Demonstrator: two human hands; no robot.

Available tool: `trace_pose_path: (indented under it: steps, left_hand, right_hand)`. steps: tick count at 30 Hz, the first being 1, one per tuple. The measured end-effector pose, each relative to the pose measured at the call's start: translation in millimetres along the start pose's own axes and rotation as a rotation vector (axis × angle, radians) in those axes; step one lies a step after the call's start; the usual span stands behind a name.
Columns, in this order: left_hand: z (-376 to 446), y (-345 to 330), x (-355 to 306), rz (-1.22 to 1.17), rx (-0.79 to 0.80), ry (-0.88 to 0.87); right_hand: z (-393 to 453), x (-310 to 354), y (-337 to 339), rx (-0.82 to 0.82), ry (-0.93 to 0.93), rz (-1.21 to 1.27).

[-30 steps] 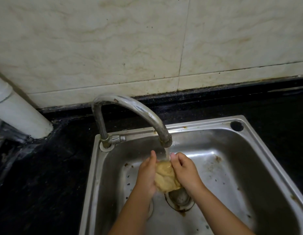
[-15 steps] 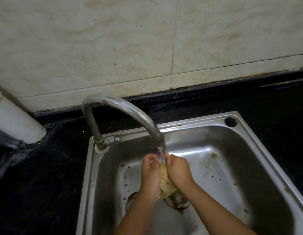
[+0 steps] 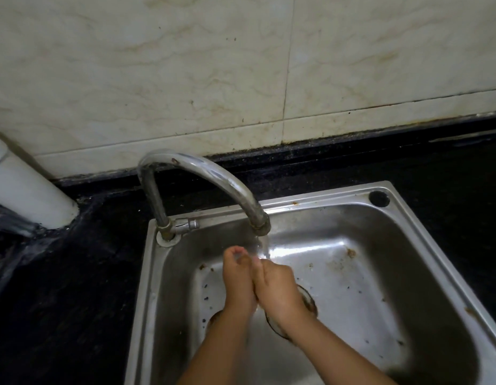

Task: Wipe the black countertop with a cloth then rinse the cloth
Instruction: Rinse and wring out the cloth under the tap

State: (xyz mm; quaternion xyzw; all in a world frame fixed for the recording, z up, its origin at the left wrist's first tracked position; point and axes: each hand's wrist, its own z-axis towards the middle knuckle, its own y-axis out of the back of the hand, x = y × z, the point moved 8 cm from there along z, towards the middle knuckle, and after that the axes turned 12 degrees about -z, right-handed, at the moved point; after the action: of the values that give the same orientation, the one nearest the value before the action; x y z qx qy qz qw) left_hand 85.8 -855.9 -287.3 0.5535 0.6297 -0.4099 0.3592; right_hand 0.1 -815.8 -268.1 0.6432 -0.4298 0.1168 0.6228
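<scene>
Hands: the left hand point(image 3: 239, 284) and right hand point(image 3: 277, 291) are pressed together, fingers forward, just under the spout, so the running water lands where they meet
Grip: the cloth cannot be seen between the palms; it is probably squeezed there, but I cannot tell whether either hand clasps it, and the left fingertips are blurred
Tap: the curved faucet point(image 3: 213, 179) arcs over the basin and a thin stream of water point(image 3: 263, 247) falls onto the fingers
Sink: the steel sink point(image 3: 424, 243) lies under the hands to catch the runoff; its drain point(image 3: 308, 301) is mostly covered by the right wrist
Countertop: the black countertop point(image 3: 61, 287) surrounds the sink, too dark to judge whether it is wiped clean
Cut off: both forearms leave the bottom edge; a white pipe point(image 3: 27, 193) is cropped at the left
</scene>
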Motion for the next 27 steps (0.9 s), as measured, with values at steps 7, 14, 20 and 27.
trace_pose_path:
  steps: [7, 14, 20, 27]
  left_hand:
    - [-17.8, -2.0, 29.1, -0.344, 0.084, 0.287]
    - [-23.6, -2.4, 39.3, -0.040, 0.476, 0.565]
    - [-1.9, -7.4, 19.0, -0.341, 0.306, 0.357]
    - [1.2, -11.0, 18.2, -0.226, 0.036, 0.264]
  right_hand:
    - [23.1, -26.9, 11.6, 0.040, -0.124, 0.082]
    - [27.5, -40.8, 18.5, 0.104, -0.335, 0.461]
    - [12.2, -41.0, -4.2, 0.422, -0.234, 0.641]
    - [2.7, -33.3, 18.4, -0.103, -0.111, 0.296]
